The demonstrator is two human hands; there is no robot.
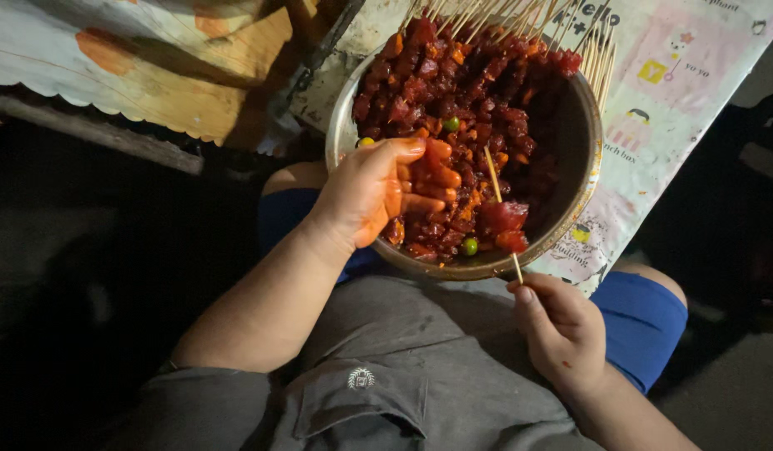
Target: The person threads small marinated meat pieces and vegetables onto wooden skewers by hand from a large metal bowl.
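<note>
We held a thin wooden skewer (502, 213) in our right hand (562, 330), pinched at its lower end between thumb and fingers, just off the near rim of the metal bowl (583, 150). Two red meat pieces (505, 224) were already threaded on it, sitting low over the bowl's near side. Our left hand (366, 192) reached in from the bowl's left rim, fingers curled into the marinated meat (462, 92) and closing on a few sauce-slick pieces, though we could not tell exactly which ones it gripped.

The bowl was heaped with dark red chunks, orange bits and a few small green chillies (469, 246), and finished skewers (520, 21) fanned out over its far rim. It rested at the near edge of the desk (679, 92), which was covered with a printed cloth, and partly overhung our lap.

We judged the risks as these: the greasy fingers could let a piece slip onto our shorts; the sharp tip could prick the left fingers if they came in too close; and pressing down on the overhanging rim could tip the bowl toward us
</note>
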